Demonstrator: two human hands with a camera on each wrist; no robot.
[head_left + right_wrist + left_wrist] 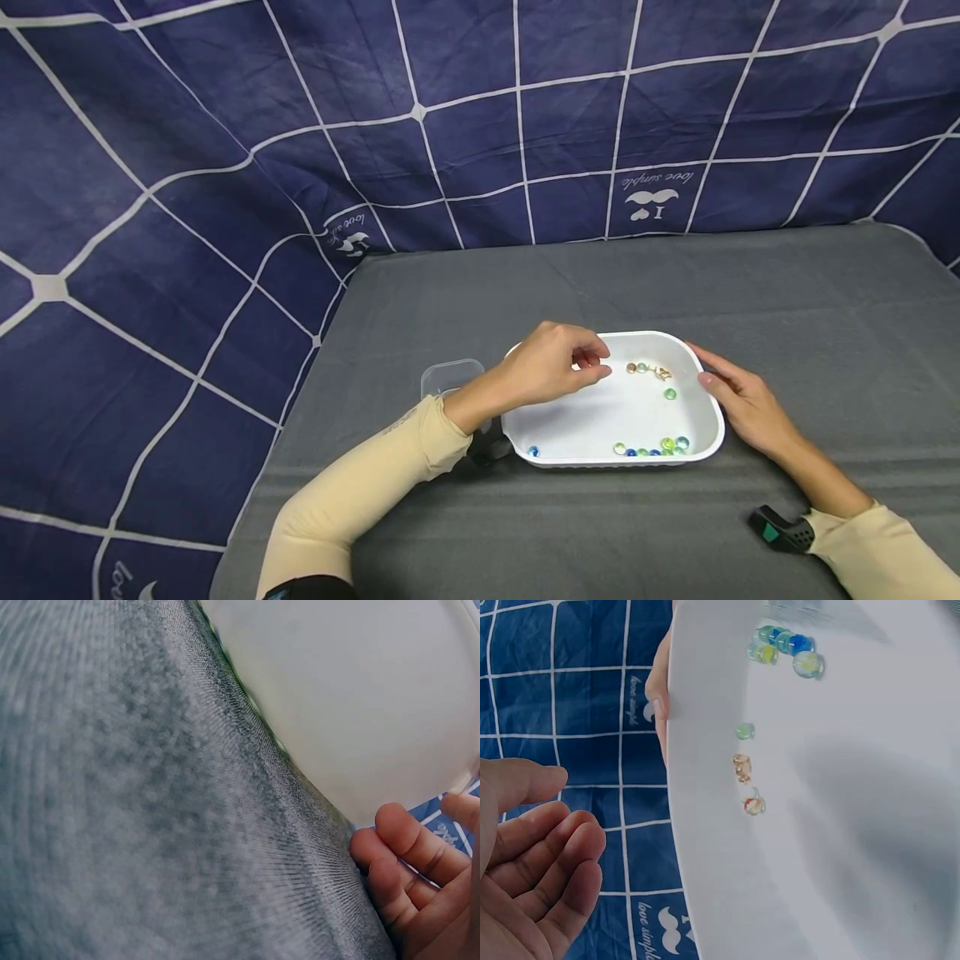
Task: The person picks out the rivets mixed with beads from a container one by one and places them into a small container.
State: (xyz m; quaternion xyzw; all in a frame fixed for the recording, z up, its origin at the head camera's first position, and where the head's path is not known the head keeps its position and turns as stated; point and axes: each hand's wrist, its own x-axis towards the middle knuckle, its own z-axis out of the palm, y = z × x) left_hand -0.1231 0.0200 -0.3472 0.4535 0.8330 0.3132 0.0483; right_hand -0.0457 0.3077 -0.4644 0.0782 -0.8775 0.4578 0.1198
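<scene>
A white tray (585,425) with rounded corners lies on the grey cloth. Glass marbles (667,444) gather at its near right side, and one blue marble (534,451) sits at the near left. Toward the far right of the tray are a green marble (670,393), an amber marble (631,367) and a small gold-coloured piece (742,768), too small to name. Above the tray's left half hovers my left hand (558,362), fingers loosely bent, nothing between them in the left wrist view. My right hand (750,408) holds the tray's right end, thumb at the rim, fingers against the outer wall.
A clear plastic container (452,375) stands left of the tray, partly hidden by my left forearm. Something dark lies under that forearm, too covered to tell. Grey cloth (465,292) spreads around the tray, and a blue checked curtain (465,158) hangs behind and at the left.
</scene>
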